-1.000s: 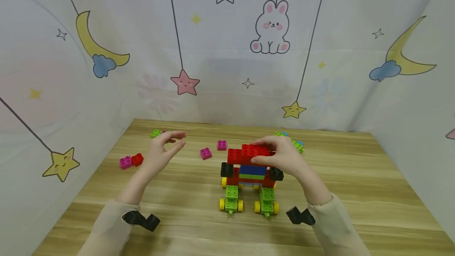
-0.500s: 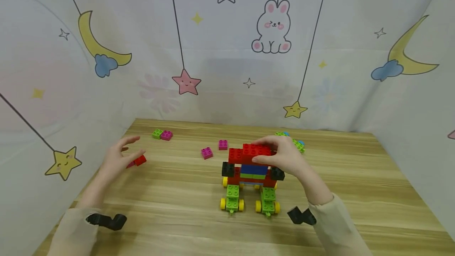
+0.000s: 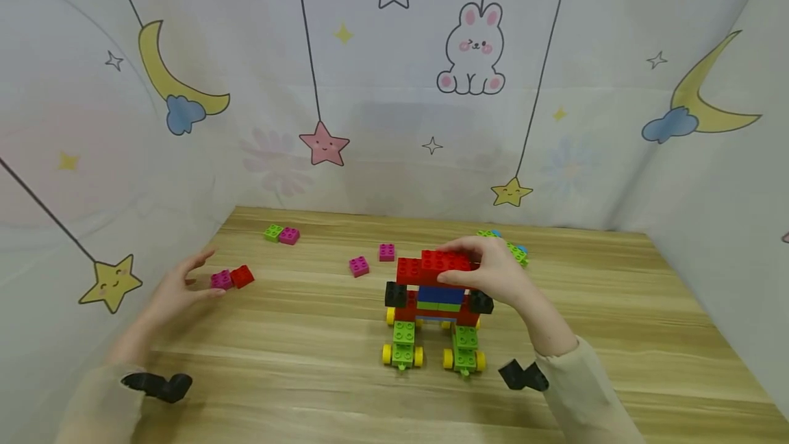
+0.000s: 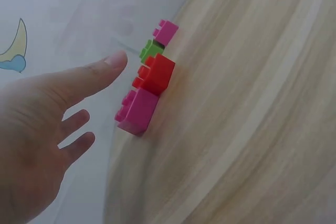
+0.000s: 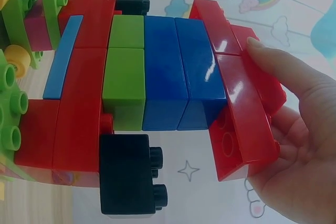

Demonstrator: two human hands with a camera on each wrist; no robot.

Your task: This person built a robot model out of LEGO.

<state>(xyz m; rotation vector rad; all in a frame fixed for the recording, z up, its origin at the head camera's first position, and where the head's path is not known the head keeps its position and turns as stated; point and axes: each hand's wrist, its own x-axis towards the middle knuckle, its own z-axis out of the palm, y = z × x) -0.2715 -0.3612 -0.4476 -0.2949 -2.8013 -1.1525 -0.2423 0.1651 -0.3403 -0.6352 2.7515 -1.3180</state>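
My right hand [image 3: 493, 269] grips the red top brick [image 3: 439, 264] of a toy-brick vehicle, thumb on the near side and fingers behind. Below that top, the right wrist view shows blue bricks [image 5: 167, 72], green bricks [image 5: 124, 72], red bricks and a black brick [image 5: 126, 174]. Green wheeled bases [image 3: 403, 344] with yellow wheels carry the vehicle. On the left, my left hand [image 3: 179, 290] is spread beside a magenta brick [image 3: 221, 279] and a red brick [image 3: 242, 276] lying together. Its thumb and fingers stand apart with nothing between them in the left wrist view [image 4: 63, 114].
At the far left edge lie a green brick [image 3: 274, 231] and a magenta brick [image 3: 290, 236]. Two more magenta bricks [image 3: 359, 266] sit left of the vehicle. Green and blue pieces [image 3: 516, 252] lie behind the right hand. A printed curtain [image 3: 394, 88] rises around the wooden table [image 3: 296, 362].
My left hand has moved left and lower, to beside the magenta and red bricks, uncovering the green and magenta pair behind. My right hand stays on the vehicle's top.
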